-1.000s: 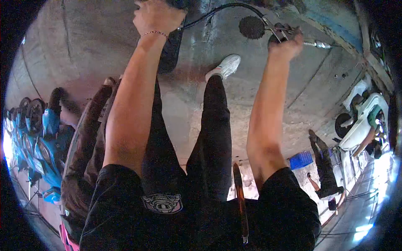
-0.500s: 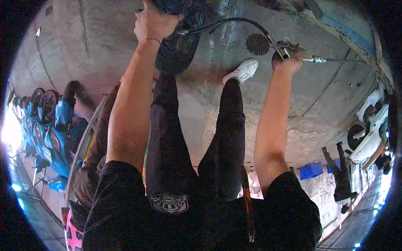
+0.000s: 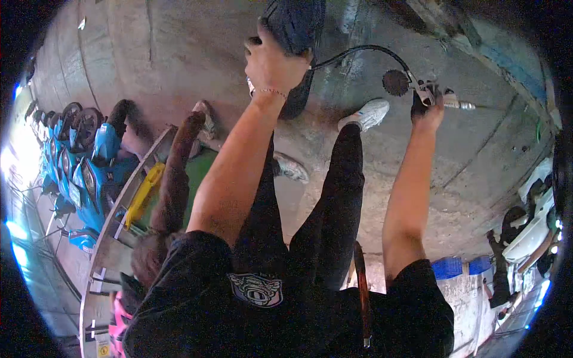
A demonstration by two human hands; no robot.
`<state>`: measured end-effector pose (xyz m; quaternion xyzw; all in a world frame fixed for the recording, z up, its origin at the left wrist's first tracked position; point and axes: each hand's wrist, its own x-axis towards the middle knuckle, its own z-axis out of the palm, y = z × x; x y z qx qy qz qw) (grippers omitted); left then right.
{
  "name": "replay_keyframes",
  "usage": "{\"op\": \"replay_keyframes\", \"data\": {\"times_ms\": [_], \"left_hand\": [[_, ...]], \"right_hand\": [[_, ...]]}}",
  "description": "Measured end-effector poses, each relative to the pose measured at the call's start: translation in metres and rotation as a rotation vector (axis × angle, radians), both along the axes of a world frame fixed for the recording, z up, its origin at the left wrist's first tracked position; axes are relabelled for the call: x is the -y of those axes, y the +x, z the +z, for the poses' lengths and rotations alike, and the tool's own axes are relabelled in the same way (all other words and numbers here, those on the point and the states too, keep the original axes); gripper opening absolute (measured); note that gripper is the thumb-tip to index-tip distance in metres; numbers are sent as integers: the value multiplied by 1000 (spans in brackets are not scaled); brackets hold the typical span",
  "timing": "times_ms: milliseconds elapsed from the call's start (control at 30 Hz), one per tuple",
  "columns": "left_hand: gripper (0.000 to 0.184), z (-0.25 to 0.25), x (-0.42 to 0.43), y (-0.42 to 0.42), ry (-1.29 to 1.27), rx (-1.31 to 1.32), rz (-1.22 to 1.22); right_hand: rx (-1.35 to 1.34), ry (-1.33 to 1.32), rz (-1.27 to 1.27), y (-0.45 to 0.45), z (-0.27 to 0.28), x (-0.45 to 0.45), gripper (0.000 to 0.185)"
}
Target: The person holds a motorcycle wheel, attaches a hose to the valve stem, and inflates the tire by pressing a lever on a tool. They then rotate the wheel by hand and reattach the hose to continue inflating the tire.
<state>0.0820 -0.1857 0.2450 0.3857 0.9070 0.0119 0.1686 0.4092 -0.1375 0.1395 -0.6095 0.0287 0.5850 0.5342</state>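
Observation:
My left hand (image 3: 276, 65) is closed on the edge of a black tyre (image 3: 295, 33); the fingers on the far side are partly hidden. Next to its thumb, the end of a thin black hose (image 3: 358, 49) meets the tyre, but I cannot make out the joint. The hose curves over to a metal tyre inflator (image 3: 424, 92), gripped in my right hand (image 3: 428, 110). A round, dark, ridged gauge (image 3: 396, 83) sits beside the inflator's head. From its other end a silver coupling (image 3: 459, 104) points right.
Concrete floor (image 3: 465, 137) spreads around my white shoe (image 3: 371, 113). On the left stand several blue motorbikes (image 3: 89, 179) behind a curved metal frame (image 3: 110, 238), and another person's leg (image 3: 179, 161) is close by. Blue crates (image 3: 447, 268) and a white vehicle part (image 3: 528, 238) are at right.
The view has shifted, so both hands, the tyre and the inflator appear further right and lower. Another person's leg and a yellow part show more on the left. Both grips look the same.

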Motion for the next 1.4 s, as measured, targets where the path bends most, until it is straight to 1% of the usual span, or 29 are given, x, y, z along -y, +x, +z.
{"op": "replay_keyframes", "data": {"times_ms": [100, 167, 233, 300, 367, 433, 500, 533, 567, 600, 633, 667, 700, 767, 800, 833, 933, 967, 1000, 1033, 1067, 1100, 1133, 1167, 1233, 1267, 1333, 1367, 1400], "left_hand": [[99, 1, 0, 6, -33, 84, 19], [101, -3, -2, 10, -55, 65, 13], [102, -6, -6, 12, -67, 56, 20], [103, -4, -9, 12, -82, 53, 24], [105, 6, -17, 11, -92, 103, 67], [108, -1, -17, 10, -48, 138, 23], [110, -12, -12, 6, -11, 169, -17], [111, -17, -11, 4, 15, 197, 13], [113, -21, -11, 3, 45, 232, 43], [113, -22, -9, 2, 54, 274, 14], [114, -21, -9, 0, 90, 341, 14], [116, -21, -8, 3, 118, 419, 14], [117, -18, -5, 8, 140, 455, 17], [119, -12, 2, 18, 186, 585, 5], [120, -9, 5, 20, 215, 672, -9], [119, -8, 10, 22, 182, 669, 23], [115, 6, 20, 27, 147, 699, 35], [114, 10, 24, 27, 161, 685, 35], [114, 9, 31, 27, 156, 721, 17], [109, 5, 39, 25, 275, 913, 162], [103, 2, 46, 21, 386, 1103, 311], [103, -2, 42, 26, 366, 1134, 287], [94, -6, 43, 22, 369, 1144, 249], [85, -18, 45, 15, 376, 1152, 219], [65, -112, 73, -36, 211, 775, -353], [55, -163, 89, -62, 192, 560, -592], [47, -179, 67, -51, 179, 752, -452], [53, -182, 70, -53, 195, 900, -308], [53, -182, 76, -52, 180, 911, -285]], "right_hand": [[120, -66, 23, 26, -59, -17, 11], [322, -47, 280, 32, -76, -20, 17], [136, -94, 113, 30, -89, -30, 21], [199, -143, 183, 15, -64, -33, 24], [732, 1, 587, 27, -105, -22, 28], [487, -246, 254, 3, -88, -24, 28], [1268, -292, 1277, 2, -93, 1, 29], [985, -341, 1041, -10, -125, 26, 30], [1222, -359, 1514, -40, -74, 34, 33], [1303, -160, 1674, -63, -55, 56, 36], [1191, -86, 1609, -86, -44, 85, 38], [872, -73, 1289, -108, -70, 128, 40], [747, -329, 1333, -143, 20, 110, 43], [515, -434, 992, -179, 85, 133, 50], [755, -401, 1078, -199, 44, 160, 51], [824, -517, 1068, -209, 56, 161, 53], [658, -492, 960, -209, 115, 135, 54], [613, -342, 988, -206, 132, 127, 56], [593, -354, 1032, -207, 161, 121, 56], [670, -193, 749, -221, 125, 131, 56], [665, -251, 787, -226, 120, 131, 57], [650, -315, 823, -219, 123, 122, 57], [672, -332, 797, -224, 119, 123, 57], [699, -329, 821, -229, 110, 125, 55], [625, -390, 880, -227, 134, 120, 52], [645, -421, 882, -232, 122, 138, 52], [931, -186, 826, -235, 101, 118, 51], [928, -207, 877, -236, 98, 123, 51], [929, -226, 899, -236, 106, 121, 51]]}}
